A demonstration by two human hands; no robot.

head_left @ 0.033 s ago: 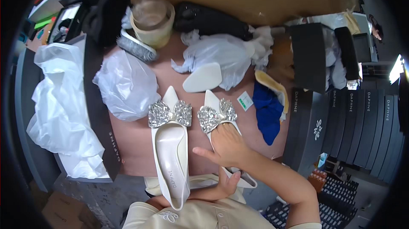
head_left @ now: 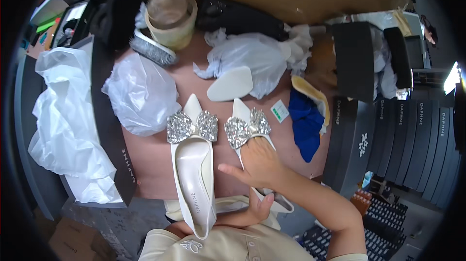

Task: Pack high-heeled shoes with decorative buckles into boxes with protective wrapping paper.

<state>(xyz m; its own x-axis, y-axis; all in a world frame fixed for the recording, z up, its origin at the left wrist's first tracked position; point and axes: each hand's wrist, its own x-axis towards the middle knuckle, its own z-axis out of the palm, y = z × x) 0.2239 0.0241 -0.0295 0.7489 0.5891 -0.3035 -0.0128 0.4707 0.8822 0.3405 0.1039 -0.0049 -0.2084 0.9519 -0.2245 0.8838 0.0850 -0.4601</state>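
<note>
Two white pointed shoes with silver sparkling bows lie side by side, toes pointing away from me. The left shoe (head_left: 194, 178) reaches past the table's front edge, its pale insole showing. My right hand (head_left: 262, 164) has its fingers inside the right shoe (head_left: 240, 109), just behind the bow; the thumb sticks out to the left, and the fingertips are hidden. At the heel of that same shoe, my left hand (head_left: 260, 208) is closed around the back part, its forearm passing beneath the left shoe. A white flat insole-shaped piece (head_left: 230, 84) lies beyond the toes.
Crumpled white tissue (head_left: 141, 96) and an open dark box (head_left: 112, 164) with white paper stand at left. Behind are a grey brush (head_left: 154, 52), a tape-like roll (head_left: 177, 35) and a plastic bag (head_left: 257, 59). A blue cloth (head_left: 306, 125), small tag (head_left: 280, 111) and stacked dark boxes (head_left: 398, 139) are at right.
The whole view has shifted slightly, so the table things sit a little higher. Both hands keep their places on the right shoe.
</note>
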